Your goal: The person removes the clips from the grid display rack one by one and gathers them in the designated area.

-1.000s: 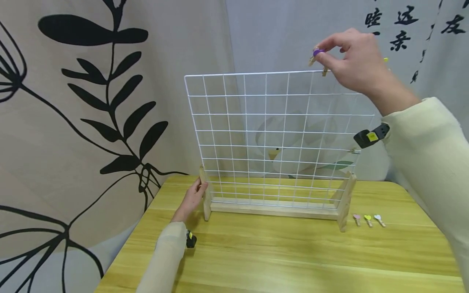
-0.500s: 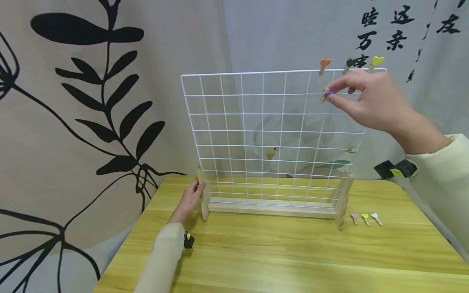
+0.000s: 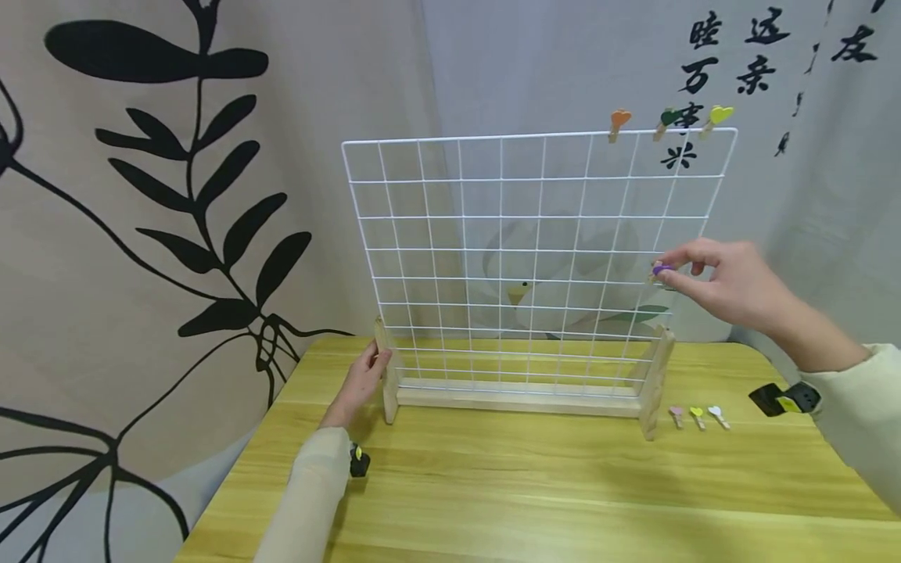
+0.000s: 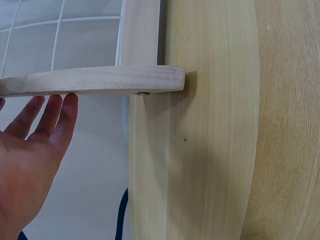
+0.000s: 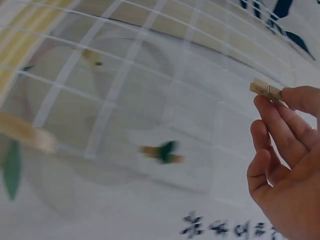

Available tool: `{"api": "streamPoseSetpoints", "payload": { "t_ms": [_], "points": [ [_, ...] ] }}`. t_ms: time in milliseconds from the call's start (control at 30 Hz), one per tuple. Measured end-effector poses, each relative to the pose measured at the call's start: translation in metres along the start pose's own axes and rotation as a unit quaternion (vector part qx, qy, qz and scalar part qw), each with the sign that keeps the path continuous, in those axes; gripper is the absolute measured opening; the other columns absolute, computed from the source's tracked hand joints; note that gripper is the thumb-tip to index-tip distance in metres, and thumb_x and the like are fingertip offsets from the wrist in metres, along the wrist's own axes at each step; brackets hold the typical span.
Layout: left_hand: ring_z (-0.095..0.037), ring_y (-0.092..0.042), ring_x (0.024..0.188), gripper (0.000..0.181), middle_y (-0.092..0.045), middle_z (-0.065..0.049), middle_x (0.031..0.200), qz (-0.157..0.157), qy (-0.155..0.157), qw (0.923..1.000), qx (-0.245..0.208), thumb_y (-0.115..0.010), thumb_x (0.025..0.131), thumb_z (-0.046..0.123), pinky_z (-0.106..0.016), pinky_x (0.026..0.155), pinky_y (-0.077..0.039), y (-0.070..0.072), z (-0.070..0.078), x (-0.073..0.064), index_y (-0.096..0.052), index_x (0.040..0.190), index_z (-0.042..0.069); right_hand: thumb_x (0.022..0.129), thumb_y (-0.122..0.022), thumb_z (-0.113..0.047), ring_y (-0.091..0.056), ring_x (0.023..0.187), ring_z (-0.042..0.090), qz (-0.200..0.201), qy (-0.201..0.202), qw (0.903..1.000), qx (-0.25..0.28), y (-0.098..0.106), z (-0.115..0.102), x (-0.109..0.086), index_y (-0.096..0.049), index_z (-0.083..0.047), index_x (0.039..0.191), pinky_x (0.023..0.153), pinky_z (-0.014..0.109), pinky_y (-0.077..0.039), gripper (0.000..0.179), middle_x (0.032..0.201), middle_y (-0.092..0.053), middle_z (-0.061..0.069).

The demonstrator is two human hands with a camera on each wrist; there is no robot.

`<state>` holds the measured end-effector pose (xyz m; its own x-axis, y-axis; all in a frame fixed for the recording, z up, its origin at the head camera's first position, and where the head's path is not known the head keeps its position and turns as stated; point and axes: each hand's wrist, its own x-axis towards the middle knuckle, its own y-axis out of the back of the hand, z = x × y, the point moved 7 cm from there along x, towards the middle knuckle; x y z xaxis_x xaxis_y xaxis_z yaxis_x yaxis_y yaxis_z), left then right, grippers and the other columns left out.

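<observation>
Down from above the top bar (image 3: 500, 137), upper right, comes my R hand (image 3: 739, 285) w/ the purple peg (image 3: 662, 269); both are now ctr-right in the head view, near the R edge of the white grid (image 3: 500, 179). L hand (image 3: 359, 383) hasn't really budged, still at the left upright (image 3: 389, 391), lower left of ctr.

R grip: drawn in tight, thumb + fingertips pinching the purple peg and nothing else; other fingers loosely bent. R wrist view has the peg's wooden side at far right; can't tell if it touches the white grid.

L grip: fingers fairly straight, tips against the left upright, no peg held; thumb pos. unclear.

Progress, my est.: orange peg (image 3: 618, 121), green peg (image 3: 665, 121) and upper yellow peg (image 3: 718, 119) sit clipped on the top bar, upper right, so those look done. Purple one isn't clipped on yet, AFAICT. Prob. left: pink peg (image 3: 676, 416), lower yellow peg (image 3: 697, 417) and white peg (image 3: 718, 417), in a row on the desk (image 3: 493, 485), lower right, beside the right upright (image 3: 657, 387). Approx halfway, if all go up. Blurred peg (image 5: 165, 151) w/ dark green shows btm-ctr, R wrist view; can't tell if it's the top one or an extra.
</observation>
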<state>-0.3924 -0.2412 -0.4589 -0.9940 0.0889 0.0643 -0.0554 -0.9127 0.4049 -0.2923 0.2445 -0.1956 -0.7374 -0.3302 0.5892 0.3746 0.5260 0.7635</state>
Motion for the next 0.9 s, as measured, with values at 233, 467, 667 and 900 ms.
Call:
{"api": "streamPoseSetpoints", "payload": {
  "t_ms": [233, 467, 667, 900],
  "points": [
    [-0.036, -0.049, 0.12, 0.064, -0.047, -0.023, 0.135, 0.009, -0.013, 0.9999, 0.002, -0.039, 0.099, 0.048, -0.047, 0.1, -0.041, 0.001, 0.001, 0.002, -0.024, 0.151, 0.014, 0.092, -0.064, -0.018, -0.048, 0.07, 0.01, -0.07, -0.069, 0.9946, 0.034, -0.034, 0.031, -0.039, -0.072, -0.011, 0.097, 0.044, 0.025, -0.036, 0.011, 0.088, -0.066, 0.002],
    [-0.037, -0.047, 0.121, 0.064, -0.045, -0.024, 0.137, 0.008, -0.017, 0.9998, 0.002, -0.039, 0.099, 0.047, -0.048, 0.1, -0.041, 0.0, 0.002, 0.001, -0.024, 0.151, 0.014, 0.095, -0.06, -0.021, -0.054, 0.071, 0.013, -0.123, -0.112, 0.984, 0.064, -0.071, 0.063, -0.085, -0.07, -0.005, 0.104, 0.053, 0.024, -0.044, 0.021, 0.09, -0.066, 0.003],
    [-0.037, -0.048, 0.12, 0.066, -0.046, -0.024, 0.135, 0.006, -0.004, 1.0, 0.006, -0.038, 0.098, 0.051, -0.048, 0.1, -0.04, 0.0, 0.001, 0.0, -0.022, 0.152, 0.016, 0.097, -0.057, -0.025, -0.061, 0.081, 0.021, -0.168, -0.172, 0.9658, 0.096, -0.1, 0.091, -0.122, -0.067, 0.0, 0.11, 0.06, 0.028, -0.05, 0.03, 0.097, -0.067, 0.01],
    [-0.038, -0.046, 0.121, 0.063, -0.044, -0.026, 0.136, 0.002, -0.006, 1.0, 0.0, -0.039, 0.1, 0.045, -0.049, 0.102, -0.038, 0.0, 0.007, -0.002, -0.02, 0.152, 0.014, 0.097, -0.055, -0.023, -0.059, 0.086, 0.024, -0.218, -0.232, 0.9367, 0.145, -0.134, 0.12, -0.165, -0.065, 0.003, 0.111, 0.064, 0.033, -0.049, 0.031, 0.101, -0.066, 0.014]
  ]
}}
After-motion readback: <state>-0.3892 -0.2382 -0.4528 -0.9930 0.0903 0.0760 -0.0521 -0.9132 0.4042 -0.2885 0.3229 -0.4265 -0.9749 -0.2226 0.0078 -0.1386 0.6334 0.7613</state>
